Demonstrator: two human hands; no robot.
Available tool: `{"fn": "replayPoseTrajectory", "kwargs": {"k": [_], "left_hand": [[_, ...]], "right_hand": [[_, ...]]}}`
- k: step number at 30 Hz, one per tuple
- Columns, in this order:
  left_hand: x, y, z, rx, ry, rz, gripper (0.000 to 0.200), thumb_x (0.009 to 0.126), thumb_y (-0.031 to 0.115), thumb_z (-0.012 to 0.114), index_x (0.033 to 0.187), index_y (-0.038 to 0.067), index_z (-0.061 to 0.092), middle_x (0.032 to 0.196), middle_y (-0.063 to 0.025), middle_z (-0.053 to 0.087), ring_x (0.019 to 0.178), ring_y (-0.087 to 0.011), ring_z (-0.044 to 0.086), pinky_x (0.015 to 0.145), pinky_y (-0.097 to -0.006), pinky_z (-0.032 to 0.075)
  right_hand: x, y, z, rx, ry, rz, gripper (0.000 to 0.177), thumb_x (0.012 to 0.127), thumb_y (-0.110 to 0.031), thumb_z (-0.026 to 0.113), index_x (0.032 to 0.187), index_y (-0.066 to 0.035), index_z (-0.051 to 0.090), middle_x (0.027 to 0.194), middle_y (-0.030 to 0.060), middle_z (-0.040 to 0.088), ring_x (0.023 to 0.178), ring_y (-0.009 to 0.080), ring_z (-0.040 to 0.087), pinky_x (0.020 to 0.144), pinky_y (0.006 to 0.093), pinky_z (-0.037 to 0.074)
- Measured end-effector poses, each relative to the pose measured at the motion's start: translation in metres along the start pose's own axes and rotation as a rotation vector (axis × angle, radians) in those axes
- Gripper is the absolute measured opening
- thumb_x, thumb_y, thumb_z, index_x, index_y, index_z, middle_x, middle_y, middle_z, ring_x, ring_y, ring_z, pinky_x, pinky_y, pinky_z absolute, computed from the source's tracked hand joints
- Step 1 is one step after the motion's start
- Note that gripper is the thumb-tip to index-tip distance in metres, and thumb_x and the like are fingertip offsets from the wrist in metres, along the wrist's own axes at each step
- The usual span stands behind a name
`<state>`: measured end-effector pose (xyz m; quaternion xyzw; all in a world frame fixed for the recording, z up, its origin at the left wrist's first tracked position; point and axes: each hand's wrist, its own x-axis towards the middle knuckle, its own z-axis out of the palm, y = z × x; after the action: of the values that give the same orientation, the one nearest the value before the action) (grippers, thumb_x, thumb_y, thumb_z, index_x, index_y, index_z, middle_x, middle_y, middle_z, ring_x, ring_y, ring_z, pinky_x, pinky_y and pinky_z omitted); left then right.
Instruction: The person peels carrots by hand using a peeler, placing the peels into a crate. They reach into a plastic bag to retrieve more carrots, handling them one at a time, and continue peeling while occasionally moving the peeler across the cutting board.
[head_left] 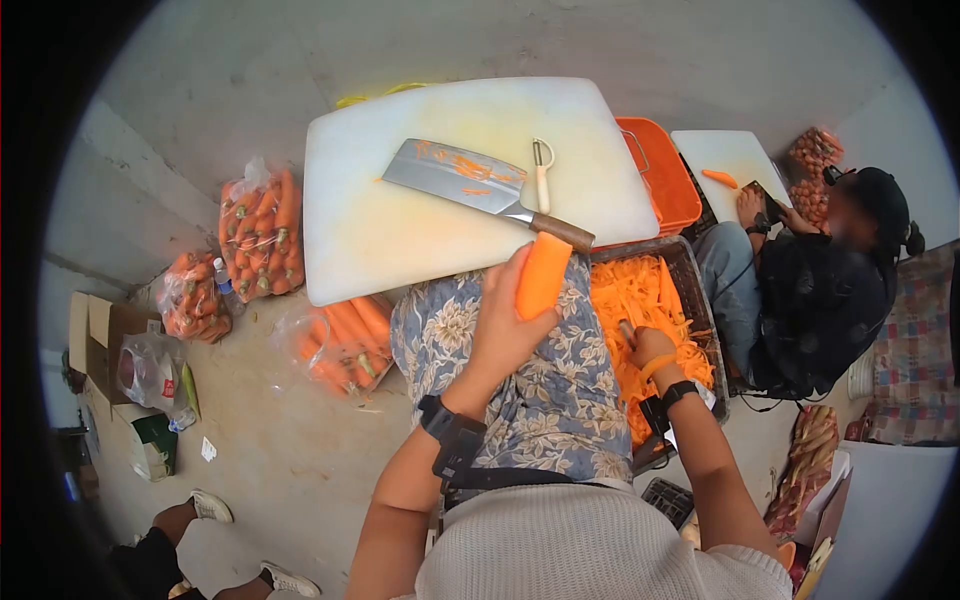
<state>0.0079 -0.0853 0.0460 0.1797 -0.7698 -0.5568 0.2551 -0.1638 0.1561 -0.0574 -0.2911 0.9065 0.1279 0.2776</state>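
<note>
My left hand (pixel 505 325) is wrapped round a thick peeled carrot (pixel 545 277), held over my lap near the board's front edge. My right hand (pixel 652 347) is down at the crate (pixel 708 320) of orange carrot peelings (pixel 640 295), its fingers closed on a short brownish piece that I cannot make out. On the white cutting board (pixel 370 230) lies a cleaver (pixel 455 178) with orange shreds on its blade, its wooden handle towards the front right. A peeler (pixel 542 175) rests beside it.
Bags of carrots (pixel 262 235) stand at the left, another open bag (pixel 345 345) below the board. An orange bin (pixel 665 175) is behind the crate. At the right a co-worker (pixel 820 290) sits by a second board (pixel 725 155). Another person's legs (pixel 175 525) show lower left.
</note>
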Motion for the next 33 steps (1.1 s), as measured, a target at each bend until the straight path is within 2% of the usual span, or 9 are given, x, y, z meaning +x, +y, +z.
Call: {"fn": "replayPoseTrajectory", "kwargs": {"k": [3,5,7,9,11,23,25,29,33], "left_hand": [[0.021,0.002,-0.030,0.248,0.132,0.031,0.070,0.064,0.011,0.069,0.128,0.005,0.040,0.110,-0.0142,0.048,0.097,-0.0259,0.051,0.085,-0.0341,0.043],[0.040,0.001,-0.044,0.329,0.201,0.052,0.070,0.062,0.011,0.069,0.127,0.005,0.041,0.106,-0.0149,0.049,0.095,-0.0274,0.051,0.084,-0.0352,0.044],[0.057,-0.002,-0.053,0.381,0.191,0.036,0.067,0.063,0.010,0.067,0.124,0.004,0.042,0.101,-0.0148,0.053,0.094,-0.0275,0.053,0.082,-0.0353,0.045],[0.070,-0.005,-0.059,0.342,0.195,0.051,0.061,0.062,0.008,0.066,0.119,0.004,0.046,0.099,-0.0139,0.055,0.095,-0.0268,0.054,0.082,-0.0349,0.045],[0.084,-0.008,-0.062,0.322,0.073,0.130,0.055,0.061,0.007,0.067,0.113,0.003,0.049,0.101,-0.0137,0.056,0.095,-0.0259,0.055,0.083,-0.0337,0.045],[0.138,-0.001,-0.058,0.711,-0.140,0.339,0.044,0.060,0.001,0.061,0.103,0.004,0.055,0.101,-0.0120,0.058,0.101,-0.0304,0.052,0.091,-0.0405,0.039],[0.137,-0.009,-0.055,0.754,-0.121,0.360,0.046,0.060,0.001,0.060,0.105,0.005,0.055,0.104,-0.0112,0.057,0.104,-0.0297,0.050,0.092,-0.0420,0.037],[0.128,-0.005,-0.056,0.852,-0.027,0.430,0.055,0.060,0.001,0.060,0.114,0.010,0.053,0.114,-0.0092,0.051,0.114,-0.0283,0.042,0.096,-0.0457,0.031],[0.123,-0.008,-0.060,0.826,0.038,0.356,0.062,0.060,0.001,0.060,0.120,0.013,0.050,0.117,-0.0107,0.047,0.117,-0.0285,0.040,0.098,-0.0468,0.029]], "right_hand": [[0.015,0.018,0.022,0.194,0.500,0.333,0.019,0.073,-0.022,0.064,0.075,-0.006,0.053,0.072,0.0165,0.061,0.074,0.0321,0.061,0.064,0.0431,0.049],[0.012,0.013,0.024,0.046,0.489,0.209,0.022,0.070,-0.023,0.067,0.076,-0.007,0.053,0.072,0.0149,0.061,0.069,0.0309,0.061,0.062,0.0425,0.048],[-0.007,0.008,-0.003,0.012,0.039,-0.004,0.021,0.073,-0.017,0.065,0.085,-0.006,0.053,0.075,0.0143,0.061,0.066,0.0296,0.061,0.058,0.0391,0.049],[-0.007,0.008,-0.003,0.186,0.137,0.143,0.023,0.071,-0.019,0.067,0.084,-0.005,0.053,0.074,0.0137,0.060,0.063,0.0302,0.060,0.056,0.0384,0.048],[-0.014,0.002,-0.004,0.470,0.679,0.275,0.023,0.071,-0.018,0.067,0.082,-0.005,0.052,0.072,0.0134,0.060,0.063,0.0315,0.059,0.056,0.0407,0.046],[-0.004,-0.020,0.005,0.166,0.572,0.138,0.021,0.074,-0.020,0.064,0.086,-0.006,0.055,0.076,0.0130,0.061,0.071,0.0306,0.061,0.059,0.0414,0.049],[-0.007,-0.019,0.007,-0.247,0.323,-0.193,0.023,0.074,-0.015,0.064,0.092,-0.005,0.055,0.080,0.0120,0.061,0.071,0.0271,0.062,0.058,0.0377,0.051],[0.000,-0.006,-0.027,-0.308,0.118,0.013,0.013,0.076,-0.014,0.059,0.087,-0.008,0.056,0.084,0.0108,0.061,0.074,0.0235,0.063,0.059,0.0346,0.051],[0.007,-0.009,-0.018,-0.258,0.367,0.109,0.031,0.074,-0.015,0.064,0.102,-0.004,0.052,0.087,0.0106,0.060,0.072,0.0238,0.063,0.057,0.0327,0.051]]}}
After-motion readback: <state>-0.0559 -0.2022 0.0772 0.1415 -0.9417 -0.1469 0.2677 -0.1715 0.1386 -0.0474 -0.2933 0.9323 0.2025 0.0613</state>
